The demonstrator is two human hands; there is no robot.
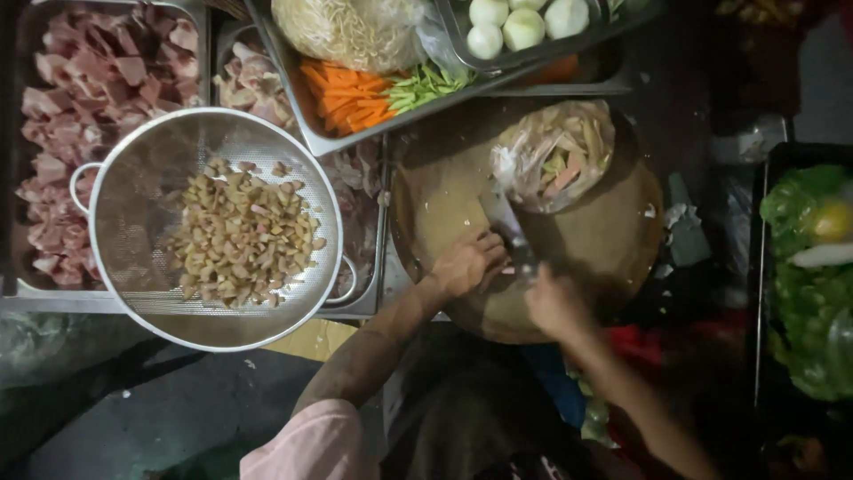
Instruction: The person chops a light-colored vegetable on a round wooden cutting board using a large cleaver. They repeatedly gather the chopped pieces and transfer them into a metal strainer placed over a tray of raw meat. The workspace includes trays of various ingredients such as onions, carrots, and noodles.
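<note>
left hand point(466, 264), right hand point(553, 302) | one knife point(508, 229) | one board point(604, 240) | four eggs point(524, 22)

Operator body, head cam view, past record:

- Two bare hands: left hand point(468, 264), right hand point(553, 302). No gloves, rings or wrist straps were visible on either.
- Both forearms were uncovered from wrist to approx. elbow.
- Left arm: short pale-pink sleeve point(306, 444), soft fabric w/ light folds, hem ended well behind the grip, near the upper arm.
- Right arm: no sleeve was visible along the part in view; detail was blurred, lighting dim.
- Torso below the grip was covered by a dark garment point(462, 418); cut and markings could not be determined.
</note>
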